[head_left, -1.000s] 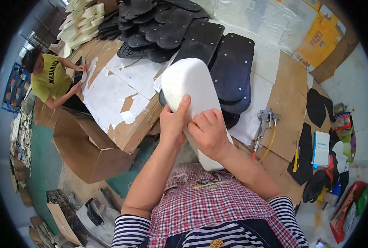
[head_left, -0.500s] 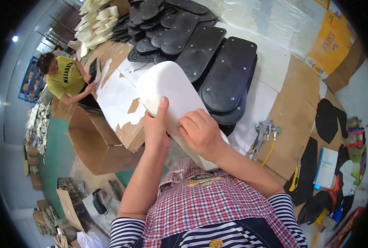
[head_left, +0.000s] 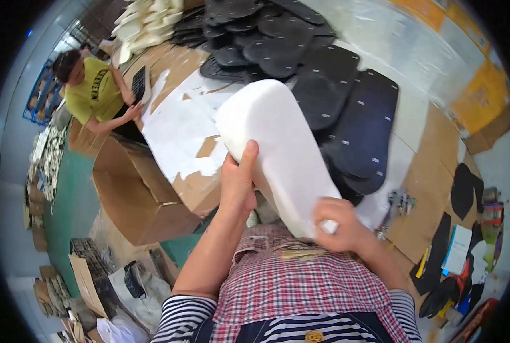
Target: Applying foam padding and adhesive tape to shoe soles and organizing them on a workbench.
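A long white foam piece (head_left: 292, 143) with rounded ends, shaped like a thick sole, stands tilted in front of my apron. My left hand (head_left: 239, 177) grips its left edge, the thumb lying on the upper face and the fingers hidden beneath. At the near right end of the foam piece, my right hand (head_left: 343, 226) is closed in a fist and somewhat smeared by motion. A small white bit (head_left: 328, 226) shows at that fist; whether it is a separate scrap or part of something larger, I cannot tell.
Black sole-shaped plates with studs (head_left: 363, 131) lie piled beyond the foam. A spray gun (head_left: 401, 203) rests on the right. Left stands an open cardboard box (head_left: 135, 188). Across the table a person in a yellow shirt (head_left: 97, 91) holds a black-and-white piece (head_left: 142, 84).
My right hand has moved from the middle of the foam piece down to its near right end. My left hand keeps its hold. The whole view has shifted somewhat.
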`<state>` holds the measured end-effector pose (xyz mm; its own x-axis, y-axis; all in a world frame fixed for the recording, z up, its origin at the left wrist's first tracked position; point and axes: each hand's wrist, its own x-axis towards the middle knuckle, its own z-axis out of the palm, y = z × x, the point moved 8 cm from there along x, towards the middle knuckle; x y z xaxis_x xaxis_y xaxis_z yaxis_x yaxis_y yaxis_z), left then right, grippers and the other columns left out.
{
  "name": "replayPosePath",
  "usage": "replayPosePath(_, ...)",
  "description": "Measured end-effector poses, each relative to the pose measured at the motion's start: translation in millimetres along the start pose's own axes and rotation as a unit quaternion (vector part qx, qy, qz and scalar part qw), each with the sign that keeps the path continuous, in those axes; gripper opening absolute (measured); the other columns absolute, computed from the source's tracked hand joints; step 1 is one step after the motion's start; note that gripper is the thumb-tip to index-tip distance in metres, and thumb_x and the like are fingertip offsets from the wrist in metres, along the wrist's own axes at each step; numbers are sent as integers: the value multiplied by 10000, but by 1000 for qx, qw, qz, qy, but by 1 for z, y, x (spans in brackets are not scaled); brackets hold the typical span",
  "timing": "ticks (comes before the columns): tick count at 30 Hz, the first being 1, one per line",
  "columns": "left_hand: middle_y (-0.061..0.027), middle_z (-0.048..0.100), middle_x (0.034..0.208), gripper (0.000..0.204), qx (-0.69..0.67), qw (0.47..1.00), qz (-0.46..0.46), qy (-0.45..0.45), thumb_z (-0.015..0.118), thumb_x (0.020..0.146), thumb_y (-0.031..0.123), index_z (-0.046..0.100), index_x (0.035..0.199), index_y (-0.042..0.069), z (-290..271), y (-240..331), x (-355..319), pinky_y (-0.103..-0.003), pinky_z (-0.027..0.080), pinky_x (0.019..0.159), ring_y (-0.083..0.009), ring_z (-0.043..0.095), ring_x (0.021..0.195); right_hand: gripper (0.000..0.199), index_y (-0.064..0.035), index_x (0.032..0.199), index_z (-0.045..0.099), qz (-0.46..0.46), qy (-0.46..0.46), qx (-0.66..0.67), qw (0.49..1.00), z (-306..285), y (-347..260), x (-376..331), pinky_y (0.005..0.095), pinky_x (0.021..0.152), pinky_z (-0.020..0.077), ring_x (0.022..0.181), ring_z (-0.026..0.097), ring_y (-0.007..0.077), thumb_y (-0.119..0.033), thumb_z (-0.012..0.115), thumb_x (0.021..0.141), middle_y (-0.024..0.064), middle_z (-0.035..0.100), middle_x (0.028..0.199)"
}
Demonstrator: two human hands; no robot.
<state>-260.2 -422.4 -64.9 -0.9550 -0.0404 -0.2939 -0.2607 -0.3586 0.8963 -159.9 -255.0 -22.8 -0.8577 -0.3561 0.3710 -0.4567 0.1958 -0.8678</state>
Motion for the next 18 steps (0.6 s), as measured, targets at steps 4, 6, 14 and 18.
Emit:
replayPosePath(4,-133,502,1237,607,-112,992,-54,33,540,902,402,360,1310,-9,-121,24,68,-401,446,914,-256,516,1106,71,-23,652,501,207,96,32,973,21,52,-27,285,528,401,564,501,171,3,567,661,66,512,641)
replayPosePath(6,-120,468,1307,666,-217,976,-31,1,552,879,469,357,1346,36,-190,18,117,-410,377,995,-251,445,1205,64,-25,658,506,243,78,-21,967,45,61,-20,283,528,399,565,501,169,-10,568,666,65,506,635)
replayPosePath(14,-134,422,1348,653,-68,994,-63,52,453,903,506,308,1380,84,-363,15,224,-449,399,985,-306,431,1215,162,-52,670,550,508,-116,-282,806,89,144,-69,469,616,441,702,574,380,-211,570,694,175,595,712)
replayPosePath(18,-116,453,1311,691,-2,972,-126,196,433,834,534,373,1340,67,-413,-18,276,-461,344,994,-313,436,1202,196,-42,755,608,565,-14,-282,775,70,151,-149,464,682,466,784,600,377,-218,527,723,195,614,773)
